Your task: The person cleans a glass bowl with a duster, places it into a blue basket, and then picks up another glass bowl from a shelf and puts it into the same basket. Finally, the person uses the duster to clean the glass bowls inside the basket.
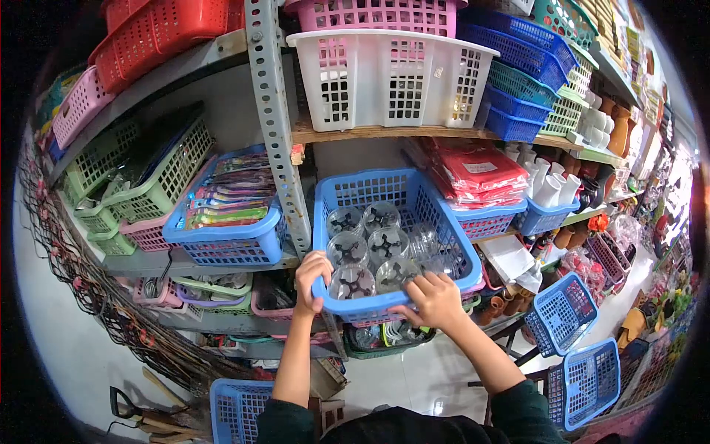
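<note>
Both hands grip the blue basket's [399,214] near rim — left hand [312,272] at its corner, right hand [433,300] alongside, fingers curled over; basket extends away onto the shelf [384,133].

Counted two hands on blue basket [397,222]: left hand [312,272], right hand [433,299]. Inside it I made out about seven clear round lids [367,244] (more may have hidden under glare). White basket [390,78] above: one. Pink basket [373,15] on top of it: one. Floor held three blue baskets [566,314]. Left shelf: one blue basket of packets [225,222]. I counted one red packet stack [481,177].
</note>
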Tool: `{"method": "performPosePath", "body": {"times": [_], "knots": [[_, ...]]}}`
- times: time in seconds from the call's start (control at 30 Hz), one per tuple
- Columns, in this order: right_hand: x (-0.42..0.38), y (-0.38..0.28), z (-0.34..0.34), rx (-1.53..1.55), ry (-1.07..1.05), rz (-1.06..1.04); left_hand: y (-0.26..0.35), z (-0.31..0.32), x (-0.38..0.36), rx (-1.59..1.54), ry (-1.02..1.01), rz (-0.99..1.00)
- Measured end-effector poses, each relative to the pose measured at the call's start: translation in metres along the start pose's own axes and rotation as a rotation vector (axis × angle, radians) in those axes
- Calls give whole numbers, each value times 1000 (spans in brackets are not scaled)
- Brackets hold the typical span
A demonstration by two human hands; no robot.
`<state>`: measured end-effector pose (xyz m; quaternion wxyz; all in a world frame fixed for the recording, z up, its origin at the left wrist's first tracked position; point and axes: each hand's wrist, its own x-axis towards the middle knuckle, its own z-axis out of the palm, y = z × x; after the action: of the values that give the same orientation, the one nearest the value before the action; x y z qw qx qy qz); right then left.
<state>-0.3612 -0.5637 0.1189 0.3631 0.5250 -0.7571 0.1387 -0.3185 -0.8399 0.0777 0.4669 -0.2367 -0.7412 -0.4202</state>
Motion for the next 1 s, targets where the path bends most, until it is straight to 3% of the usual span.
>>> {"method": "performPosePath", "body": {"times": [0.2, 0.3, 0.4, 0.6, 0.73, 0.83, 0.9, 1.0], "knots": [[13, 2, 14, 0, -42, 42, 13, -10, 5, 60, -12, -54], [23, 18, 32, 2, 4, 88, 35, 6, 1, 231, 8, -116], [40, 33, 51, 21, 37, 109, 63, 31, 11, 448, -107, -90], [40, 33, 53, -8, 45, 168, 61, 72, 7, 589, -168, -57], [14, 23, 36, 143, 80, 210, 64, 110, 8, 534, -159, -42], [-32, 22, 15, 261, 123, 386, 69, 157, 1, 236, -57, 1], [-72, 22, -7, 334, 214, 536, 82, 197, -7, 83, -121, 7], [-140, 18, -60, 184, 218, 742, 108, 267, -27, -158, -247, -9]]}}
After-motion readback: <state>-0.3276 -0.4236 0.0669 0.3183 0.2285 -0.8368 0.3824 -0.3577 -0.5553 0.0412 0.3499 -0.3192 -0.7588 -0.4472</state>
